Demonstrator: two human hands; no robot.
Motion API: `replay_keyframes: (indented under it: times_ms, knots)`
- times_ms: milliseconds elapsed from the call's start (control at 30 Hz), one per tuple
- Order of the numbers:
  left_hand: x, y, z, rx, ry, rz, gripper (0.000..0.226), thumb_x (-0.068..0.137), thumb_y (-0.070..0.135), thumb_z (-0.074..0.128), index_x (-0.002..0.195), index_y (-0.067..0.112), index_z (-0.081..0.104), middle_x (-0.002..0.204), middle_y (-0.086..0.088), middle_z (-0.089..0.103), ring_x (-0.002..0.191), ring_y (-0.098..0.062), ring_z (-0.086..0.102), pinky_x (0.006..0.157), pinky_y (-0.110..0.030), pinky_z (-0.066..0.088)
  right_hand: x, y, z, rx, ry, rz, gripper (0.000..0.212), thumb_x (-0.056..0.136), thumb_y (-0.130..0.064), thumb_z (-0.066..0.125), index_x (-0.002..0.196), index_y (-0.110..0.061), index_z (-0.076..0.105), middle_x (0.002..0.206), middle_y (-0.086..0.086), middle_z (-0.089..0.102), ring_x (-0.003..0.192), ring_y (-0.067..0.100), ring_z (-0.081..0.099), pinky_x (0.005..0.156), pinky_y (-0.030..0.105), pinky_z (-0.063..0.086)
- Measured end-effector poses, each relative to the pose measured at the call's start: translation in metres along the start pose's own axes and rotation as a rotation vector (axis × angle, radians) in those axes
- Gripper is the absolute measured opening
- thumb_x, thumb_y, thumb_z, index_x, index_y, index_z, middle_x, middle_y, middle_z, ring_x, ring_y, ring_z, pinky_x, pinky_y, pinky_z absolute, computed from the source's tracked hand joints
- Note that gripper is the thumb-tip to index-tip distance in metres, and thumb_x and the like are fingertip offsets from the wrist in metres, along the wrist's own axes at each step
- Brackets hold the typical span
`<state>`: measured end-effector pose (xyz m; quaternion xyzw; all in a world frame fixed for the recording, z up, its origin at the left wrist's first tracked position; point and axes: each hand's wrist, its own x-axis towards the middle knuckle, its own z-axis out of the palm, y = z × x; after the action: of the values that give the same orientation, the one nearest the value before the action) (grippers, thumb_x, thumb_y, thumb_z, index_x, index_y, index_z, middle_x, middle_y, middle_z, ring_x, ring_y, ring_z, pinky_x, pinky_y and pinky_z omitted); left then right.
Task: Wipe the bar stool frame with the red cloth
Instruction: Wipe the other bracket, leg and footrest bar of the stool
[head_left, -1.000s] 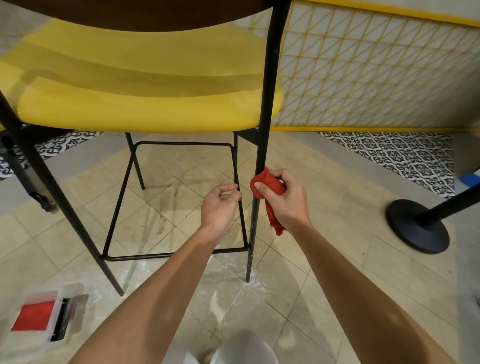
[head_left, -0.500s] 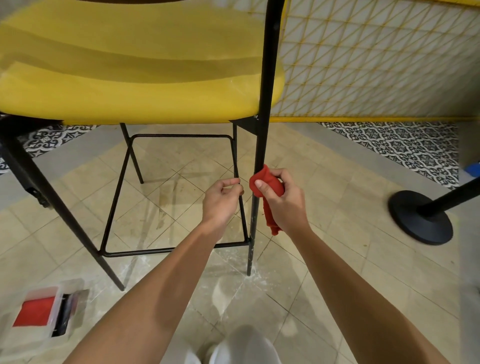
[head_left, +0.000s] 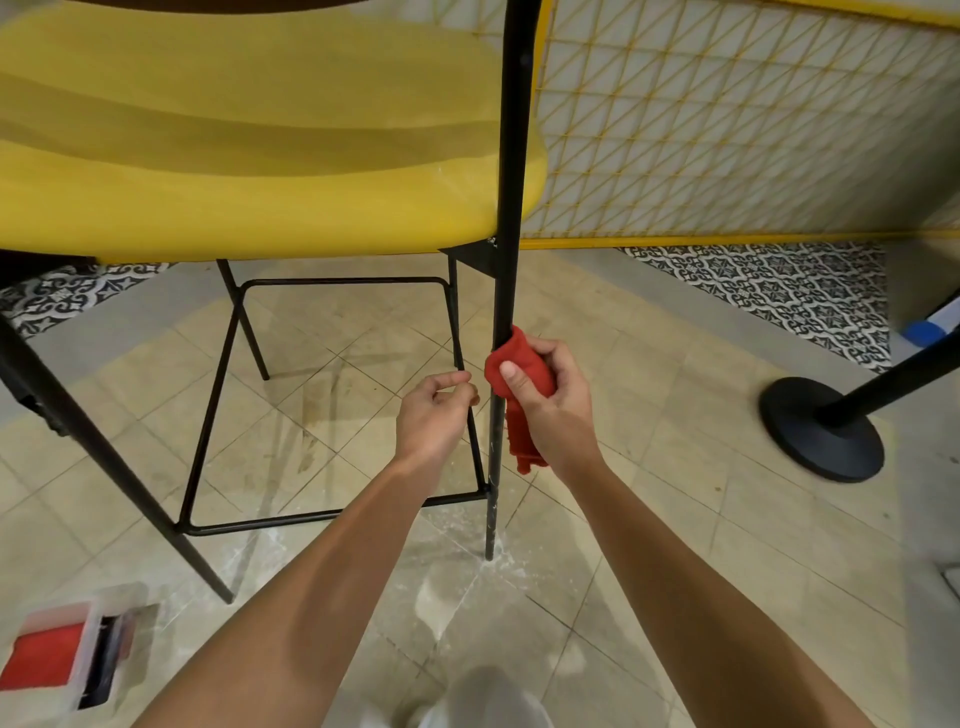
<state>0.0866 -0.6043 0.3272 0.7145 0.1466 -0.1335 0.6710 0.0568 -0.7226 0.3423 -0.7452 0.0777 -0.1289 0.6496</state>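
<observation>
Barely shifted: right grip (head_left: 556, 400), clamped on red cloth (head_left: 530, 357) round bar stool leg (head_left: 511, 208). Advice: keep cloth wrapped, slide full length to the speckled foot.

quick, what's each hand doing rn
left hand: fingers curled by the thin frame bar, cannot tell if it grips it
right hand: grips the red cloth against the black stool leg

Tiled floor (head_left: 649, 519) bears bar stool (head_left: 260, 156), plastic box (head_left: 47, 616), stanchion base (head_left: 821, 431)
</observation>
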Motion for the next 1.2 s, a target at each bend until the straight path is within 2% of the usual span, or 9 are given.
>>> replay_keyframes:
  times_ms: [133, 267, 400, 600, 733, 933, 1000, 1067, 1200]
  knots:
    - [-0.001, -0.002, 0.003, -0.014, -0.002, -0.004, 0.022, 0.090, 0.025, 0.053, 0.109, 0.023, 0.064, 0.097, 0.001, 0.069, 0.083, -0.009, 0.057, 0.078, -0.027, 0.046, -0.005, 0.013, 0.009, -0.030, 0.013, 0.030, 0.029, 0.082, -0.026, 0.070, 0.099, -0.036, 0.049, 0.088, -0.015, 0.061, 0.081, 0.014, 0.064, 0.070, 0.041, 0.057]
    - [-0.003, -0.009, 0.006, 0.000, -0.008, -0.011, 0.017, 0.092, 0.024, 0.051, 0.104, 0.024, 0.064, 0.093, 0.005, 0.067, 0.091, -0.013, 0.057, 0.089, -0.031, 0.047, -0.011, 0.029, 0.010, -0.193, 0.009, 0.014, 0.032, 0.081, -0.032, 0.070, 0.094, -0.046, 0.045, 0.088, -0.010, 0.062, 0.078, 0.019, 0.065, 0.069, 0.048, 0.055]
    - [-0.004, -0.008, 0.006, 0.000, -0.006, -0.008, 0.020, 0.093, 0.021, 0.048, 0.105, 0.024, 0.064, 0.090, 0.007, 0.067, 0.098, -0.016, 0.057, 0.099, -0.037, 0.044, -0.010, 0.027, 0.002, -0.354, 0.004, 0.012, 0.027, 0.083, -0.034, 0.067, 0.102, -0.032, 0.047, 0.086, -0.015, 0.059, 0.079, 0.011, 0.062, 0.072, 0.041, 0.056]
    - [-0.006, 0.000, 0.003, -0.034, 0.012, 0.016, 0.025, 0.095, 0.023, 0.042, 0.107, 0.025, 0.063, 0.090, 0.004, 0.069, 0.080, -0.009, 0.055, 0.080, -0.029, 0.044, 0.001, -0.010, 0.005, -0.232, 0.084, -0.061, 0.028, 0.084, -0.032, 0.067, 0.106, -0.027, 0.050, 0.090, -0.020, 0.056, 0.081, 0.002, 0.058, 0.067, 0.021, 0.053]
    - [-0.008, -0.001, -0.003, -0.032, 0.023, 0.026, 0.024, 0.096, 0.024, 0.042, 0.107, 0.026, 0.063, 0.092, 0.004, 0.069, 0.077, -0.008, 0.054, 0.073, -0.026, 0.042, 0.004, -0.017, 0.009, -0.267, 0.098, -0.112, 0.027, 0.084, -0.032, 0.067, 0.104, -0.026, 0.051, 0.091, -0.020, 0.057, 0.084, 0.005, 0.059, 0.070, 0.027, 0.054]
    - [-0.010, -0.001, -0.008, -0.036, 0.045, 0.022, 0.025, 0.093, 0.021, 0.044, 0.109, 0.025, 0.064, 0.088, 0.006, 0.068, 0.073, -0.007, 0.053, 0.071, -0.026, 0.043, -0.004, -0.014, -0.004, -0.529, 0.019, -0.017, 0.025, 0.085, -0.030, 0.066, 0.099, -0.034, 0.045, 0.083, -0.027, 0.047, 0.076, 0.004, 0.052, 0.073, 0.028, 0.051]
    - [-0.012, -0.001, -0.008, -0.029, 0.047, 0.019, 0.026, 0.093, 0.021, 0.044, 0.110, 0.024, 0.063, 0.090, 0.006, 0.068, 0.069, -0.006, 0.051, 0.068, -0.023, 0.043, -0.009, -0.014, -0.010, -0.578, 0.053, -0.077, 0.025, 0.085, -0.030, 0.066, 0.102, -0.033, 0.049, 0.092, -0.021, 0.050, 0.084, 0.005, 0.052, 0.077, 0.034, 0.053]
    - [-0.015, 0.000, -0.009, -0.039, 0.058, 0.008, 0.026, 0.094, 0.022, 0.044, 0.111, 0.024, 0.063, 0.091, 0.006, 0.068, 0.069, -0.006, 0.051, 0.067, -0.023, 0.043, -0.014, -0.018, -0.015, -0.618, 0.070, -0.234, 0.026, 0.085, -0.028, 0.066, 0.108, -0.026, 0.053, 0.103, -0.017, 0.050, 0.090, 0.004, 0.050, 0.075, 0.036, 0.053]
    - [-0.016, 0.000, -0.011, -0.077, 0.074, -0.004, 0.027, 0.092, 0.021, 0.045, 0.111, 0.020, 0.065, 0.086, 0.011, 0.066, 0.077, -0.009, 0.052, 0.086, -0.031, 0.044, -0.017, -0.039, -0.018, -0.807, -0.001, -0.646, 0.030, 0.083, -0.027, 0.068, 0.111, -0.020, 0.059, 0.119, -0.003, 0.050, 0.089, 0.008, 0.053, 0.059, 0.027, 0.052]
